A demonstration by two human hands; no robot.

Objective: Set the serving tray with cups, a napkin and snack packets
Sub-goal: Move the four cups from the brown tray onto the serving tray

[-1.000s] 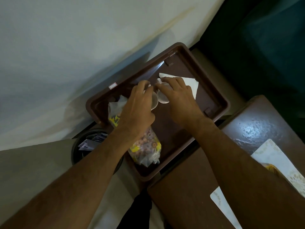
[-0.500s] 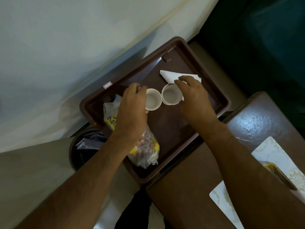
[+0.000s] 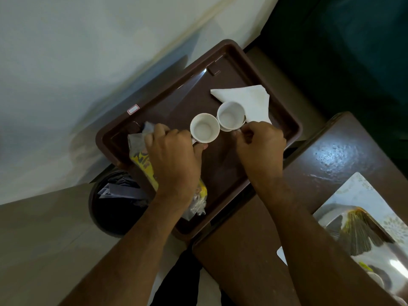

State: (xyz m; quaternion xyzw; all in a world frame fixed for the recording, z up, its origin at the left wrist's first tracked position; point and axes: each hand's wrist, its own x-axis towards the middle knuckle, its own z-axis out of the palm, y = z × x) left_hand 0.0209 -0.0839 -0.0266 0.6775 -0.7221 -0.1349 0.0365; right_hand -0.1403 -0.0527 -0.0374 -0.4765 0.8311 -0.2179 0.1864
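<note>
A brown serving tray (image 3: pixel 284 111) lies tilted across the middle of the view. Two white cups stand upright side by side on it, rims touching. My left hand (image 3: pixel 174 160) pinches the handle side of the left cup (image 3: pixel 204 128). My right hand (image 3: pixel 261 149) grips the handle of the right cup (image 3: pixel 230 116). A folded white napkin (image 3: pixel 249 99) lies behind the right cup, partly under it. A yellow and clear snack packet (image 3: pixel 141 157) lies along the tray's left side, mostly hidden under my left hand and wrist.
A round dark bin (image 3: pixel 117 208) with papers sits below the tray's left end. A dark brown table (image 3: pixel 331 164) is at the right, bearing a white patterned tray (image 3: pixel 362 191) with a fan-shaped object. A pale wall (image 3: pixel 88 62) fills the upper left.
Both hands drew back toward me, from over the cups to their near sides. The two cups now show fully, standing apart from the hands' cover, and more of the napkin is visible.
</note>
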